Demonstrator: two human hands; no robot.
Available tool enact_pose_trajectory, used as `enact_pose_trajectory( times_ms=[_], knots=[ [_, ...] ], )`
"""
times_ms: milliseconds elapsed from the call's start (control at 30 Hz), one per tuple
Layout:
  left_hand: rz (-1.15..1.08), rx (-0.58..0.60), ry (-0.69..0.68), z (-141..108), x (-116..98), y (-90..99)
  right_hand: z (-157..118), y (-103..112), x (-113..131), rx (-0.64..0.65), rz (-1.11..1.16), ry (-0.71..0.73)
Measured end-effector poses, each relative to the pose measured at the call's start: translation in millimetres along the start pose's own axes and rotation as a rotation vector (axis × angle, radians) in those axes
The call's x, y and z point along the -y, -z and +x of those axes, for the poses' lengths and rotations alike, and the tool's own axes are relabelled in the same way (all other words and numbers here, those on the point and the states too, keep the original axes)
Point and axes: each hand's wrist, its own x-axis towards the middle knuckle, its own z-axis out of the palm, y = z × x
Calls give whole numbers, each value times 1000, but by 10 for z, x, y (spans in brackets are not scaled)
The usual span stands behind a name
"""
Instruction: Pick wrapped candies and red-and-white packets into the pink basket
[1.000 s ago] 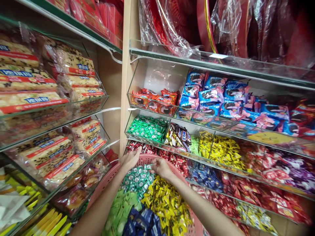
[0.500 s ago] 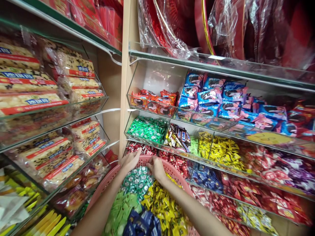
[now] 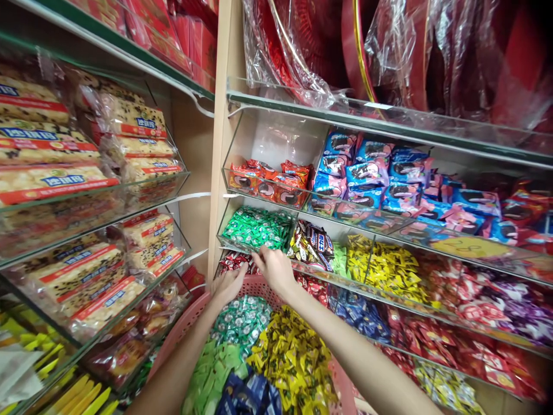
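Note:
A pink perforated basket [image 3: 175, 331] holds teal-green candies [image 3: 242, 323], light green candies [image 3: 211, 369], yellow candies [image 3: 294, 363] and dark blue packets [image 3: 248, 395]. My left hand [image 3: 228, 285] is at the basket's far rim, beside dark red wrapped candies [image 3: 235, 262] on the shelf; its fingertips are partly hidden and its grip is unclear. My right hand [image 3: 275, 271] is bent over the far rim, below the shelf bin of green candies [image 3: 257, 227]. Its fingers curl down near my left fingertips, and whatever they hold cannot be made out.
Glass shelves [image 3: 389, 222] with blue packets [image 3: 367, 173], chocolate bars [image 3: 317, 239] and yellow candies [image 3: 384, 262] rise ahead and right. Packaged pastries [image 3: 64, 178] fill the left shelves. A wooden upright [image 3: 220, 144] stands between them. Red plastic-wrapped items [image 3: 319, 46] are above.
My right hand has moved up and slightly forward from the basket's rim, closer to the green candy bin. My left hand has stayed nearly in place.

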Motion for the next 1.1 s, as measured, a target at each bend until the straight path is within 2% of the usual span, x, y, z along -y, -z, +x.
enact_pose_trajectory(
  times_ms=[100,200,300,433,533,667,867,1000,1100],
  knots=[
    [-10,-1,-14,-9,-3,3,286,175,-40,-36,-131,27],
    [-14,0,-18,-9,6,5,541,235,-114,-55,-272,73],
    [-14,-5,-20,2,31,7,697,196,-181,-4,-364,99],
    [-18,-10,0,23,77,6,770,82,-227,95,-378,62],
    [-27,-11,-2,40,92,3,783,15,-242,140,-373,39],
    [-25,-11,-9,52,85,5,790,-14,-249,128,-369,37],
    [-8,-26,-12,52,98,12,727,144,-197,-12,-321,51],
    [-10,-25,-16,76,109,4,515,258,-104,-93,-153,106],
    [-10,-13,1,100,107,-4,255,195,-52,-69,80,216]
  ],
)
